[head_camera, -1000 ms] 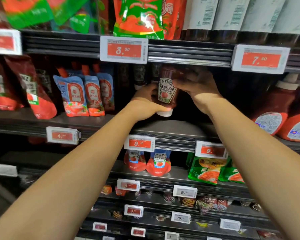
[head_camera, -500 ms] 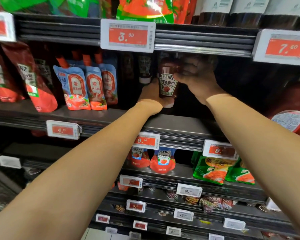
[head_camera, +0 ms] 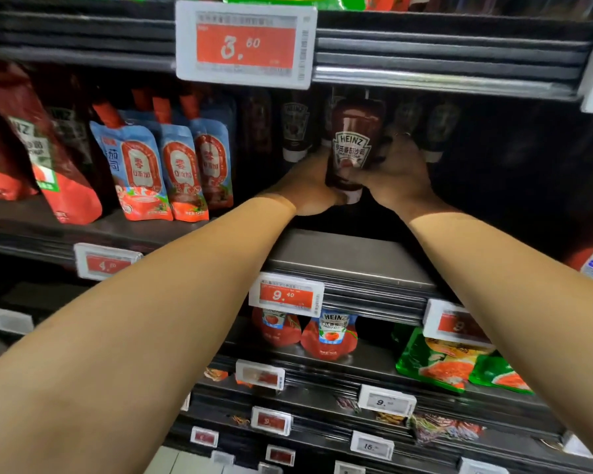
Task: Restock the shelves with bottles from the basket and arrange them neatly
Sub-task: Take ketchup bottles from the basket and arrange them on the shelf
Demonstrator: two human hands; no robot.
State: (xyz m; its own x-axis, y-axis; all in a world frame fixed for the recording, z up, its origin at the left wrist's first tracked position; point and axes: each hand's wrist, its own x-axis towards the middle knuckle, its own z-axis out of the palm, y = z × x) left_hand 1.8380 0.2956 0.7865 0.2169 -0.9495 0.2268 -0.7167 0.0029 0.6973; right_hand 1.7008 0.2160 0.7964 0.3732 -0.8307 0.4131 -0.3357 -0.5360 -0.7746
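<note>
1. Gripping from both sides, the left hand (head_camera: 310,189) and the right hand (head_camera: 396,172) hold one Heinz ketchup bottle (head_camera: 351,148) between them, cap down and label facing the camera.
2. The left grip is curled round the bottle's lower left side, near the white cap; the right grip wraps its right side a little higher, fingers (head_camera: 403,138) bent behind the label edge.
3. The bottle sits deep in the dark bay of the middle shelf (head_camera: 350,254), under the upper rail with the 3.60 price tag (head_camera: 245,44). Its cap is low at the far part of the shelf board; whether it touches the board I cannot tell.
4. More Heinz bottles stand in the far shadow: one (head_camera: 295,131) just left of the held bottle, others (head_camera: 437,131) just right of the right hand.
5. Blue ketchup pouches (head_camera: 161,169) lean in a row to the left, red pouches (head_camera: 38,155) further left. The 9.40 price tag (head_camera: 286,295) hangs on the shelf's near edge below the hands.
6. Against half a second ago: both hands hold the same bottle as before, yet they reach further into the bay, and the bottle stands closer to the far row. The camera has come nearer, so the shelf fills more of the view and the 7.60 tag on the right has almost left it.
</note>
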